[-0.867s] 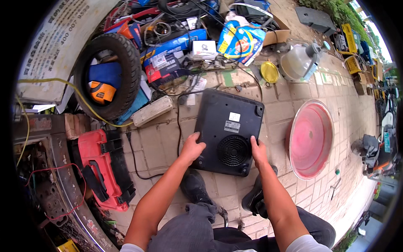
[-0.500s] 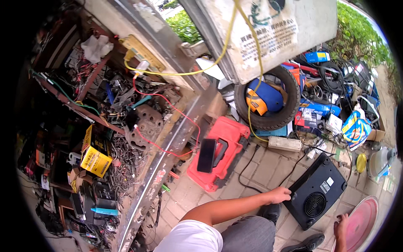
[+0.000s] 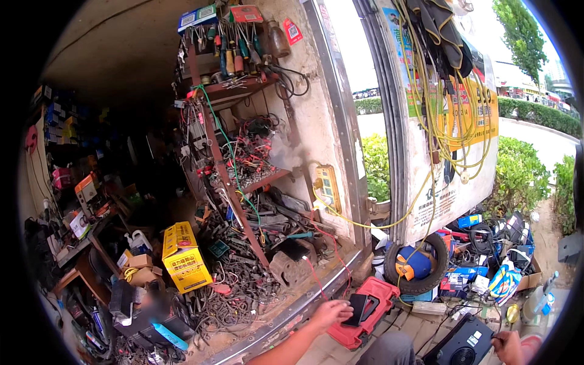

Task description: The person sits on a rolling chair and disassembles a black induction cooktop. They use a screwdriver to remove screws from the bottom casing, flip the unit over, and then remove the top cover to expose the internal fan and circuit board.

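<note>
Smartphone (image 3: 358,308) tops the red toolbox (image 3: 382,292), lengthwise away from us, just right of our nearer left hand (image 3: 332,314); right of the toolbox, our right hand (image 3: 508,348) is by the induction cooker (image 3: 457,340). Whether fingers grip, we cannot tell.

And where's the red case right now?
In the head view, the red case lies on the paving, lower right of centre, by the left hand, below and left of the black tire.

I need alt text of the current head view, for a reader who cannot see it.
A person's left hand is beside a dark, phone-like slab on a red toolbox; the right hand is at the edge of a flat black appliance. Beyond are cluttered shelves and a tire.
</note>
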Tool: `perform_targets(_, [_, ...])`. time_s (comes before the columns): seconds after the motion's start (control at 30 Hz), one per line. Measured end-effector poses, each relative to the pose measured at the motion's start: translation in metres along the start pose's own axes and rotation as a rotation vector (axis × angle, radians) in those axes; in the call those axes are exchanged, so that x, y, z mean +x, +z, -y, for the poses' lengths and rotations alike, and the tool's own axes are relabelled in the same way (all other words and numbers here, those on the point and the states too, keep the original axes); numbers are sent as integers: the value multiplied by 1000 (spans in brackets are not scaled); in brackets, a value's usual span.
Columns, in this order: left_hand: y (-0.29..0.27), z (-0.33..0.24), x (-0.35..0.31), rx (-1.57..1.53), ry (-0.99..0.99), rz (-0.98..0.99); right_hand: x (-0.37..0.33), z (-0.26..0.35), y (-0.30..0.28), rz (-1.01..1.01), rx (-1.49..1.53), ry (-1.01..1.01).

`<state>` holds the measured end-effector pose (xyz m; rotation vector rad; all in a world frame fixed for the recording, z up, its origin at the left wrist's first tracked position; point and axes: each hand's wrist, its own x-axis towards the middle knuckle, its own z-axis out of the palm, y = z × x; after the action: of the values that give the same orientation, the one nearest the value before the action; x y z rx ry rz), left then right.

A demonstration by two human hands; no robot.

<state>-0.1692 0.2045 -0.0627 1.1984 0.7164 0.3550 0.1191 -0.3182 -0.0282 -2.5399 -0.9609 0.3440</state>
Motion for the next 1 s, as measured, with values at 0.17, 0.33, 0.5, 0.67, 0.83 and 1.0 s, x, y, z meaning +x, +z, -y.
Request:
perform_targets(0.17, [-42, -74, -51, 10, 335, -332, -23, 117, -9, -70, -31, -186])
perform_targets(0.33, [-46, -141, -63, 1, 578, -412, -34, 124, 1, -138, -20, -315])
perform_targets(0.5, [-37, -174, -36, 292, 964, -537, -48, 152, -10, -106, 96, -220])
perform_targets(0.67, [-55, -213, 13, 201, 966, -512, -67, 193, 15, 29, 325, -411])
perform_targets(0.83, [-41, -296, 77, 353, 1013, -583, -57, 176, 69, 132, 426, -401])
perform_targets(1.0, [-31, -403, 103, 494, 1098, -713, -8, 131, 109, 127, 292, -364])
